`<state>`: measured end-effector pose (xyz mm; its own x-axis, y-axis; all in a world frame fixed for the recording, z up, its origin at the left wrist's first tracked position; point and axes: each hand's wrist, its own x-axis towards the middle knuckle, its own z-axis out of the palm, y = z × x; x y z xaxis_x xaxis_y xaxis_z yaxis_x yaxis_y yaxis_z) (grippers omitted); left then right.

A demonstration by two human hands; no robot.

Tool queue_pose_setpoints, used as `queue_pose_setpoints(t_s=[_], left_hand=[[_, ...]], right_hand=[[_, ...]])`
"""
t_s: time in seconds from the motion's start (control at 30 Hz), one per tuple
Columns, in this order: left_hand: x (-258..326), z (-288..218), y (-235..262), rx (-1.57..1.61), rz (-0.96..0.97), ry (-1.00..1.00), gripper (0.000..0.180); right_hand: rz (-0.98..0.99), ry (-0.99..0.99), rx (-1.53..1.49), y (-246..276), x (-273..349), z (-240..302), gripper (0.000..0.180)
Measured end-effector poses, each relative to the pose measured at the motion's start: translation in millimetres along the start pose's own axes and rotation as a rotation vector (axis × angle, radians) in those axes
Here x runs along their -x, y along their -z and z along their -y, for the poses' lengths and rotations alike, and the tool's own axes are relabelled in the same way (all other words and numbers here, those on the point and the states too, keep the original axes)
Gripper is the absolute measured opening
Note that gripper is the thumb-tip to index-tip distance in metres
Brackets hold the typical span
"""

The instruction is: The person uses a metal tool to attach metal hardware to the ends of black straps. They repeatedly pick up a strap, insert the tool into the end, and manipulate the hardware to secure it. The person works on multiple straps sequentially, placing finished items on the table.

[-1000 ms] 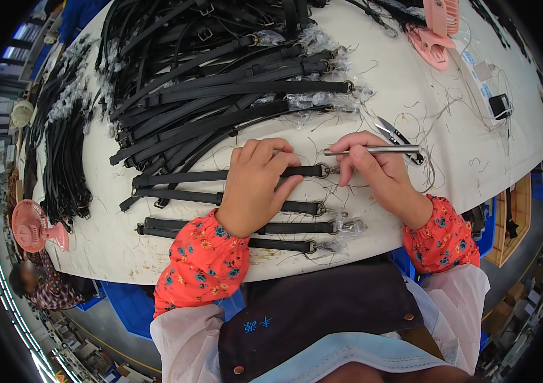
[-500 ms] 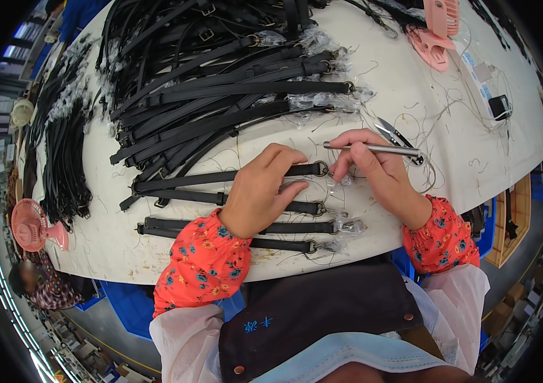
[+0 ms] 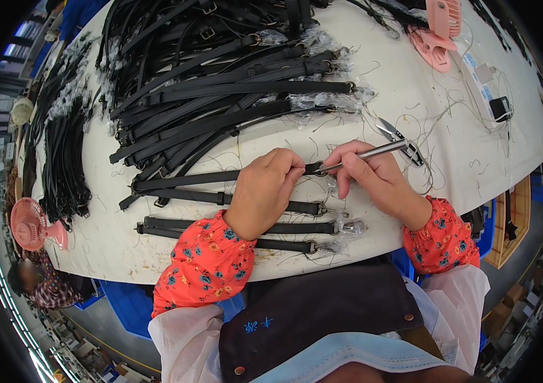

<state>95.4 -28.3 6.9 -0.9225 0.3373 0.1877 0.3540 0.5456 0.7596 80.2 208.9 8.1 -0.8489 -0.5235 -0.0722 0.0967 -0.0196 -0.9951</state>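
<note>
My left hand [image 3: 262, 191] pinches a black leather strap [image 3: 188, 181] close to its right end, where a metal ring [image 3: 319, 169] shows. Between the fingers of my right hand [image 3: 374, 175] is a slim silver pen-like metal tool [image 3: 383, 149]. Its tip points left and meets the strap end at the ring, though I cannot tell whether it goes into the leather. A second strap [image 3: 185, 194] runs just below, partly under my left hand. Nearer me lie two further straps [image 3: 300, 228], with clear plastic wrap [image 3: 351, 227] around their right-end hardware.
A large heap of black straps [image 3: 220, 89] covers the far middle of the white table [image 3: 386, 83]. Thread snips [image 3: 399, 140] lie beyond my right hand among loose threads. Pink fans [image 3: 444, 22] stand at both sides, and a power strip [image 3: 479, 89] lies at right.
My left fingers have closed on the strap's end. My right hand has tilted the metal tool and brought its tip down to the ring.
</note>
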Motion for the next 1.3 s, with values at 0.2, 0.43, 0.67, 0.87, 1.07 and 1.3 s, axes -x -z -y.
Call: queue_pose_setpoints(t_s=[0.2,0.43,0.67,0.87,1.07,1.3], left_hand=[[0.3,-0.8,-0.2,-0.048,0.005,-0.006,0.008],[0.8,0.5,-0.9,-0.043,-0.005,-0.02,0.008],[1.0,-0.2,-0.2,-0.052,0.0,-0.024,0.008],[0.7,0.7,-0.2,-0.059,-0.001,-0.033,0.009],[0.3,-1.8,0.2,-0.058,-0.009,-0.001,0.007],[-0.5,-5.2,-0.8,0.105,-0.058,0.153,0.019]], right_hand=[[0.005,0.005,0.001,-1.4,-0.4,-2.0,0.034],[0.013,0.009,0.021,-2.1,-1.6,-1.6,0.033],[0.023,-0.013,0.009,-1.9,-1.6,-0.8,0.033],[0.029,-0.029,0.003,-1.6,-1.3,0.0,0.034],[0.033,-0.024,-0.013,-1.9,-1.4,1.1,0.034],[-0.018,0.041,-0.016,-0.2,-0.9,-1.1,0.034]])
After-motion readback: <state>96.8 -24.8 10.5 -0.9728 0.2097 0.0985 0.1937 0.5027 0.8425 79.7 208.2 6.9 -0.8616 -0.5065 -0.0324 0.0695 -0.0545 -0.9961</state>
